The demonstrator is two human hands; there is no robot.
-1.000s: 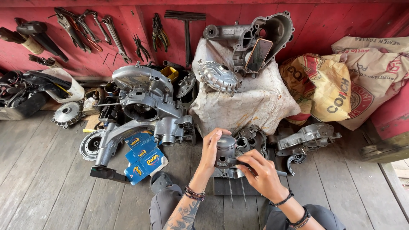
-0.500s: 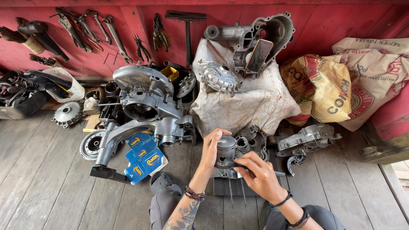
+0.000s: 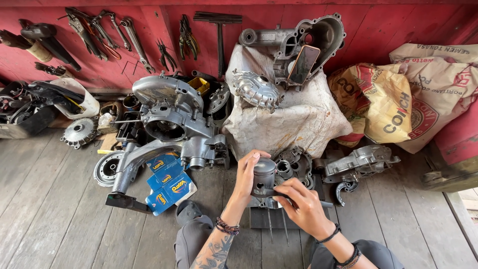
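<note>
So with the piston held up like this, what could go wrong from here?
1. The left hand holds the piston in the air with only its fingers; a slip could drop it onto the engine part below.
2. The right hand pushes a thin dark tool at the piston's lower edge, close to the left fingers; it may slip and jab them.
</note>
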